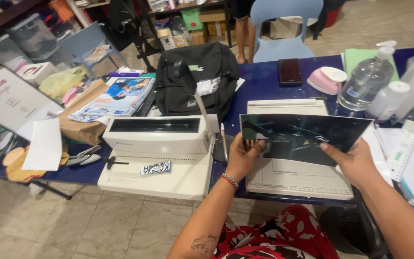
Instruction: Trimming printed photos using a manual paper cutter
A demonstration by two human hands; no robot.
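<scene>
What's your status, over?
Left hand and right hand shut on dark glossy sheet. Sheet above paper trimmer. Binding machine alongside.

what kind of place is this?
Likely a small print or binding workshop: a comb binding machine and a paper trimmer share the blue table, near stacked printed booklets.

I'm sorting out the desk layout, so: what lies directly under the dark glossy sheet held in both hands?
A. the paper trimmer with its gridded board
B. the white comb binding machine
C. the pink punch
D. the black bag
A: the dark glossy sheet, gripped by the left hand and right hand, hangs over the paper trimmer, whose gridded board shows below it; the binding machine sits off to the left.
</scene>
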